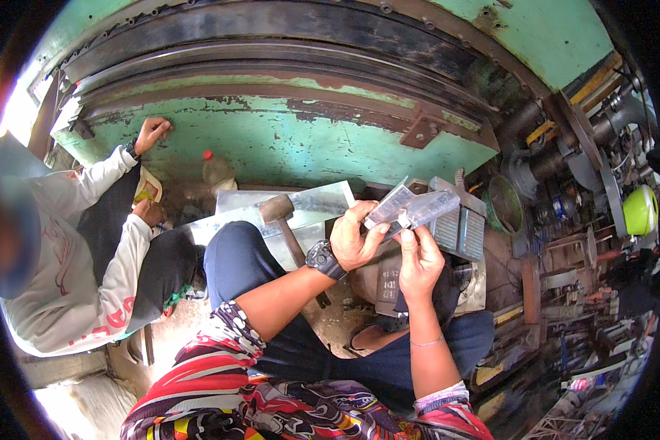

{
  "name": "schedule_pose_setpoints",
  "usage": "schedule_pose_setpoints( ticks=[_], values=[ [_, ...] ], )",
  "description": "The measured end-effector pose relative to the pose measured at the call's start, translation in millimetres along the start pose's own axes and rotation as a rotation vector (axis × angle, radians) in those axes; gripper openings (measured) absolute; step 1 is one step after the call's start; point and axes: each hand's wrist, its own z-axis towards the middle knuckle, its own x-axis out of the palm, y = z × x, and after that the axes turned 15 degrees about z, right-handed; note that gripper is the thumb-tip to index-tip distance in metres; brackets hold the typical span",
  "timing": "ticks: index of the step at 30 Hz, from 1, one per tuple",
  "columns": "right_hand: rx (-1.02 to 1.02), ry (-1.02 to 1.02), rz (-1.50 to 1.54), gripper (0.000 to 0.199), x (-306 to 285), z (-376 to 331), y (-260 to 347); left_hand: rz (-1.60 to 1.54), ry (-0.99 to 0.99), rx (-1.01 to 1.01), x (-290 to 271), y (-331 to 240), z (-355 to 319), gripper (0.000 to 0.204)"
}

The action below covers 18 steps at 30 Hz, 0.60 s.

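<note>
at centre frame your left hand (353,238) and right hand (419,257) both pinch the flat metal strips (412,207), fingers closed on their lower edges. a mallet (284,220) lies just left on the steel sheet (301,202); another person (88,249) crowds the left side.

Worn green metal wall (286,147), gritty floor (191,323), cluttered machinery (579,147), daylight at left.

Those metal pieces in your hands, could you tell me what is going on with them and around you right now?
The person sits cross-legged and holds a flat grey metal piece up in both hands, left hand and right hand. A wooden-handled hammer lies on a metal sheet by the knee. To the left, a co-worker in a white long-sleeved shirt crouches, one hand against the green machine wall.
</note>
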Motion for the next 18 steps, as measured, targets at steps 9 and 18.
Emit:
schedule_pose_setpoints(
  ticks=[9, 18],
  values=[
    [0.002, 0.044, -0.066, 0.027, 1, -1, 5, -0.091, 0.022, -0.046, 2, 9, -7, 0.040],
    [-0.013, 0.053, -0.052, 0.031, 1, 0, 5, -0.161, 0.120, -0.181, -10, -7, 9, 0.032]
  ],
)
